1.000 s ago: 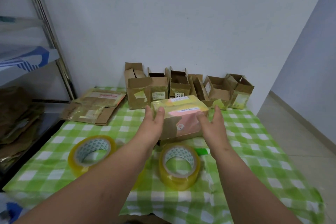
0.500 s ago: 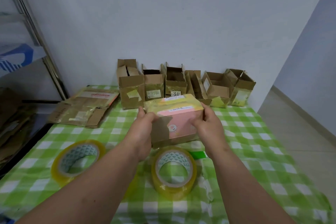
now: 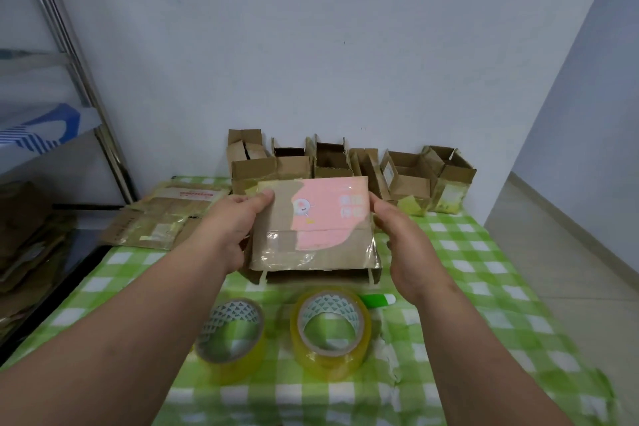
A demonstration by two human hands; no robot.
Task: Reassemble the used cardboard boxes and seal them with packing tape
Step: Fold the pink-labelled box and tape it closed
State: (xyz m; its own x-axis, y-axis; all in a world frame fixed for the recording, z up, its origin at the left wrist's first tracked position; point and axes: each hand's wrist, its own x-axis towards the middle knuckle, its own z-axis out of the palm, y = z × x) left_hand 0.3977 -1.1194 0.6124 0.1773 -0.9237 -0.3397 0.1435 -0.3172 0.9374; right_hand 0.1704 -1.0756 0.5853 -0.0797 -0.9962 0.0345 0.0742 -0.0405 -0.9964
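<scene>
Table (image 3: 484,287): covered in green-and-white check cloth, set against a pale wall.

Open boxes (image 3: 332,159): a row of used brown cartons along the table's far edge, flaps up, standing just behind the held box and partly hidden by it.

Flattened cardboard (image 3: 166,218): a stack lying at the far left of the table, beside a metal shelf rack (image 3: 90,87).

Tape rolls: two clear-yellow rolls lying flat on the cloth near the person, left roll (image 3: 231,335) and right roll (image 3: 330,329), apart from each other, below the held box.

Green item (image 3: 377,300): small, green with a white tip, just beside the right roll; kind not clear.

Cardboard box (image 3: 311,225): brown with pink printed patch and glossy tape, held up above the table between both hands, broad face tilted toward the camera.

Left hand (image 3: 231,228): grips the box's left edge, thumb on the front face.

Right hand (image 3: 404,246): fingers curled round the box's right edge.
</scene>
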